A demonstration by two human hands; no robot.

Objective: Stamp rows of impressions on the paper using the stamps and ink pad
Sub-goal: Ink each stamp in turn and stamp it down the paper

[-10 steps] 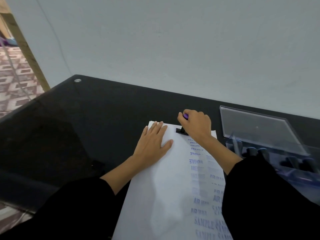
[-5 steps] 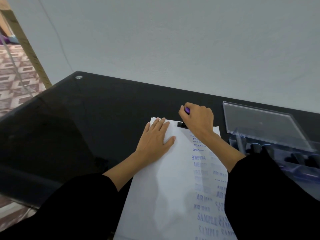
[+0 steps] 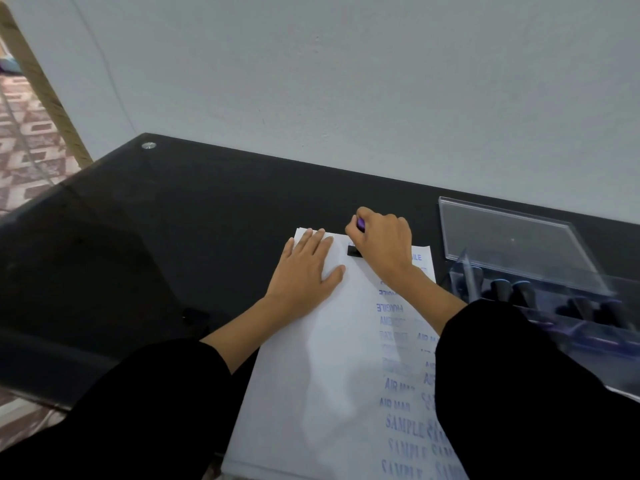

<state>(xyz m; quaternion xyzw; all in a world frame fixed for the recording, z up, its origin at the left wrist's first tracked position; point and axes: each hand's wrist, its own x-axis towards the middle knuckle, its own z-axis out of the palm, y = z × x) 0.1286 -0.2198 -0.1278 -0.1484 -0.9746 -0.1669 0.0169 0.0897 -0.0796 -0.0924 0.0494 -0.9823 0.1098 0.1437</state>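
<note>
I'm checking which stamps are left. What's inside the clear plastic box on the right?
Inside the clear box, several dark stamp handles stand in a row. The right sleeve covers the box's near left part, so the full count and any ink pad cannot be seen.

Dim, flat light, bluish cast. Soft hand shadow on paper (image 3: 322, 358). Left of paper, glossy table (image 3: 173, 237) shows faint reflections. Wide-angle bend at edges. Stamped text near paper's bottom slightly soft.
</note>
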